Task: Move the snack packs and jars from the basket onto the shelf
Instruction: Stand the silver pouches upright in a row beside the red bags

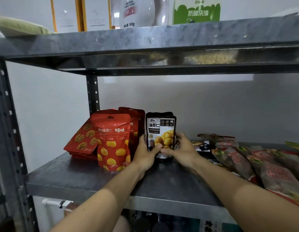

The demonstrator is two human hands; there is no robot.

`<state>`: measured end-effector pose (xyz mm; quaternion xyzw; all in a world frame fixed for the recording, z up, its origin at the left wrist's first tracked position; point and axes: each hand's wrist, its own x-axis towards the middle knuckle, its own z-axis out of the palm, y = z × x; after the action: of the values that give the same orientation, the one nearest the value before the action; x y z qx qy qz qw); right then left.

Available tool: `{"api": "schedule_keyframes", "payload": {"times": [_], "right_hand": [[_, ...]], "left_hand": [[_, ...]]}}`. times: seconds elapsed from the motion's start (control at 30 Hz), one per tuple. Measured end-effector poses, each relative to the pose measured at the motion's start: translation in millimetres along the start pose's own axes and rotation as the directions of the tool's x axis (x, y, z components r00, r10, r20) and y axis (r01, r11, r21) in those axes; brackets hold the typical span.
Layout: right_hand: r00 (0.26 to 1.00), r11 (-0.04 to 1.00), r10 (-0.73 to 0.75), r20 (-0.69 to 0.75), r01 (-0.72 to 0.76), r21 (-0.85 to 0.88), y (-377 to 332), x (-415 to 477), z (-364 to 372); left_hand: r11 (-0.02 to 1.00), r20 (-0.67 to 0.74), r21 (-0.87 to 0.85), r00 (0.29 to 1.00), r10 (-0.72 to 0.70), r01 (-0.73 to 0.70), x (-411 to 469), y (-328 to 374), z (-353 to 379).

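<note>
Black pack (160, 131): upright on the shelf (88, 174), beside red packs (113, 139).
Left grip (146, 154): clasping its left edge.
Right grip (181, 148): clasping its right edge.

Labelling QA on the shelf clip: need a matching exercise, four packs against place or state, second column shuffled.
Column 1
1. black chestnut pack
2. red chestnut pouch
3. red walnut pack
4. brown packs

Column 2
a. lying flat at the right of the shelf
b. tilted, at the far left
c. upright, gripped by the left hand and right hand
d. standing upright, unheld

Pairs: 1-c, 2-d, 3-b, 4-a
</note>
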<state>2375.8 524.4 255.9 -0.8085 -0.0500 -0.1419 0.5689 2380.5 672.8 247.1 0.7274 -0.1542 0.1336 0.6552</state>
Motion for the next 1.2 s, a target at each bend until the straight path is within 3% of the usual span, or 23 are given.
{"api": "schedule_keyframes", "payload": {"times": [0.2, 0.3, 0.4, 0.53, 0.73, 0.83, 0.93, 1.03, 1.2], "right_hand": [[0.999, 0.977, 0.002, -0.041, -0.01, -0.211, -29.1, -29.9, -31.8], [0.997, 0.909, 0.05, -0.055, -0.068, -0.412, -32.3, -46.3, -56.4], [0.988, 0.8, 0.126, -0.085, -0.152, -0.581, -30.6, -67.3, -81.3], [0.976, 0.663, 0.155, -0.15, -0.216, -0.717, -31.9, -92.6, -104.9], [0.955, 0.642, 0.282, -0.095, -0.262, -0.721, -39.0, -113.1, -112.5], [0.948, 0.717, 0.298, -0.107, -0.297, -0.631, -37.8, -112.0, -116.5], [0.924, 0.843, 0.365, -0.111, -0.379, -0.381, -33.5, -108.9, -116.3], [0.89, 0.881, 0.453, -0.053, -0.456, -0.126, -35.6, -109.0, -108.3], [0.973, 0.978, 0.207, -0.104, -0.207, 0.012, -42.0, -104.0, -83.4]], "left_hand": [[0.998, -0.01, 0.06, 1.0, -0.026, 0.027, -22.7, 21.6, -3.6], [0.989, -0.057, 0.113, 0.995, -0.086, 0.092, -34.5, 29.6, -0.9], [0.935, -0.094, 0.312, 0.984, -0.148, 0.171, -50.2, 37.4, 11.2], [0.908, 0.092, 0.354, 0.957, -0.273, 0.225, -71.6, 48.0, 45.5], [0.881, 0.223, 0.401, 0.906, -0.359, 0.25, -91.5, 67.3, 100.2], [0.902, 0.184, 0.313, 0.912, -0.366, 0.298, -95.1, 72.5, 108.8], [0.919, 0.15, 0.218, 0.919, -0.364, 0.328, -94.4, 77.1, 99.9], [0.925, 0.171, 0.054, 0.909, -0.379, 0.376, -87.6, 75.2, 83.5], [0.983, 0.119, 0.022, 0.975, -0.186, 0.185, -80.4, 61.9, 42.5]]}}
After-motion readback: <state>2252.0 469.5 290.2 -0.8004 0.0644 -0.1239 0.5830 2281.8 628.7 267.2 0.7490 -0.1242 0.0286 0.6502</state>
